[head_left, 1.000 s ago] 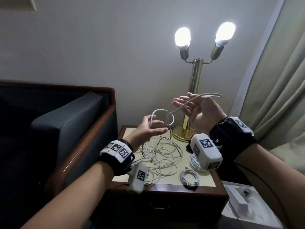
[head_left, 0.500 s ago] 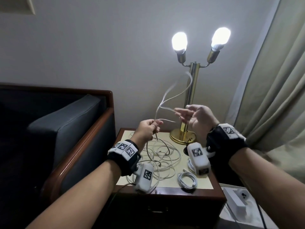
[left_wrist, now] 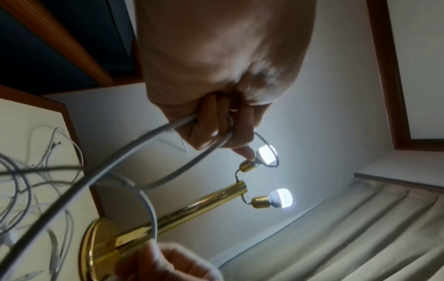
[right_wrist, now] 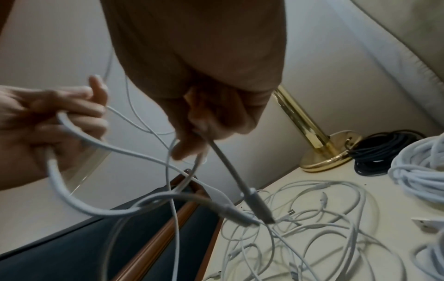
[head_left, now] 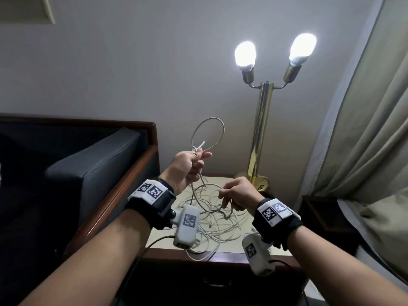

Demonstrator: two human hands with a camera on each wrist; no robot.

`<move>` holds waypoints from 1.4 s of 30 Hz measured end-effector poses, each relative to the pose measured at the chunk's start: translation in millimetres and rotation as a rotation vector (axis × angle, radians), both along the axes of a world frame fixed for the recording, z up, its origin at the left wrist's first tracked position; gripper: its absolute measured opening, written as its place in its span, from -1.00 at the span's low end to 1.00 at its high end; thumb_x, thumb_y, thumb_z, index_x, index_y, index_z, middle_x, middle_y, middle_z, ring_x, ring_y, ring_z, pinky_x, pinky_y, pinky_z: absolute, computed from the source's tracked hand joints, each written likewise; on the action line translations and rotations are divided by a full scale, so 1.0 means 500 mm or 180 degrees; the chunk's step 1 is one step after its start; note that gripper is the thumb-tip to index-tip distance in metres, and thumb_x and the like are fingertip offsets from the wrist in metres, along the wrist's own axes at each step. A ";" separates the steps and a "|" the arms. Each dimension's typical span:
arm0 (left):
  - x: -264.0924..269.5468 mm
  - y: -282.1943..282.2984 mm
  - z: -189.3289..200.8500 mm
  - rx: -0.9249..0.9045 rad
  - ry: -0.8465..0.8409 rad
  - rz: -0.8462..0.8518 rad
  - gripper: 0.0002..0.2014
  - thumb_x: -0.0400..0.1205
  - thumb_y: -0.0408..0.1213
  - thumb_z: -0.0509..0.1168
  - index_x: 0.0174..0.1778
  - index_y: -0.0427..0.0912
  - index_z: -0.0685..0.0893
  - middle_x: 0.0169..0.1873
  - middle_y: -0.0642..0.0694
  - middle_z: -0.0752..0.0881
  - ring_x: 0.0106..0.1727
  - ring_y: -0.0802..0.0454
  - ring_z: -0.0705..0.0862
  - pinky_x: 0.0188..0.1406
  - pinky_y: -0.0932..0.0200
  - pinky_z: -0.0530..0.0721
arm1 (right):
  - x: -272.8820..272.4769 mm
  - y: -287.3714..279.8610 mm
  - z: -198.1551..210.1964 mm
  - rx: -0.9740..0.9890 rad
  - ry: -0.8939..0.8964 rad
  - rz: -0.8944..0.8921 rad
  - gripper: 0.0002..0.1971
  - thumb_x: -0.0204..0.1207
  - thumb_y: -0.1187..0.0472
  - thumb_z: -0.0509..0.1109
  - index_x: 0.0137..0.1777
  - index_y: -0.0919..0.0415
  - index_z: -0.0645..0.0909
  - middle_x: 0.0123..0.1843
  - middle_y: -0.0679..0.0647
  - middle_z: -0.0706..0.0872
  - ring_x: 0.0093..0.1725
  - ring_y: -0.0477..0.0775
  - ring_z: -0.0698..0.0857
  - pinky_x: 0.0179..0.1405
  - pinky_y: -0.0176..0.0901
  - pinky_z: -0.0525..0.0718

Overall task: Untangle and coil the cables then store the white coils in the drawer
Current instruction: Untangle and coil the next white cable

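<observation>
A white cable (head_left: pixel 207 133) stands in a loop above my left hand (head_left: pixel 195 161), whose fingers curl round it; the left wrist view shows the same grip on the cable (left_wrist: pixel 134 152). Lower and to the right, my right hand (head_left: pixel 228 195) pinches another stretch of that cable (right_wrist: pixel 230 171), and two connector ends (right_wrist: pixel 260 211) hang below it. A tangle of thin white cables (head_left: pixel 212 224) lies on the nightstand (head_left: pixel 223 256) under both hands. The drawer front (head_left: pixel 217 282) below the top looks closed.
A brass lamp (head_left: pixel 261 133) with two lit bulbs stands at the back right of the nightstand. By its base lie a black coil (right_wrist: pixel 384 152) and a white coil (right_wrist: pixel 423 171). A dark sofa (head_left: pixel 88 173) is on the left, a curtain (head_left: pixel 364 140) on the right.
My left hand has risen with a loop of cable above it. My right hand has dropped from in front of the lamp to just over the tangle, still pinching the cable.
</observation>
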State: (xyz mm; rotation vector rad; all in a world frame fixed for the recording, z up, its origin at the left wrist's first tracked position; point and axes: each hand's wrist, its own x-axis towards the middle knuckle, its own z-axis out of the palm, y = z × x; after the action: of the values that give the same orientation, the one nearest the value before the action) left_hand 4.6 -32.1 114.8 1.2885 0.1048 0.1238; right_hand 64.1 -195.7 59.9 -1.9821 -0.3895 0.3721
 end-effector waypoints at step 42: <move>-0.026 0.134 0.033 0.0746 -0.0282 0.0906 -0.71 0.77 -0.19 0.11 -0.07 -0.19 0.70 -0.23 -0.05 0.82 -0.60 0.20 0.28 -0.69 0.37 0.09 | 0.016 -0.040 0.104 0.1006 -0.1275 -0.1167 -0.74 0.49 0.18 0.48 -0.42 0.24 0.65 -0.55 0.16 0.71 -0.72 0.06 0.53 -0.67 -0.21 0.50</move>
State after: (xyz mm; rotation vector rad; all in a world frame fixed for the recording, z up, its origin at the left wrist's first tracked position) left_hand -8.4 34.7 131.3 1.4943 0.2023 0.4473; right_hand 72.0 -215.7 111.9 -1.7611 -0.3029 -0.3080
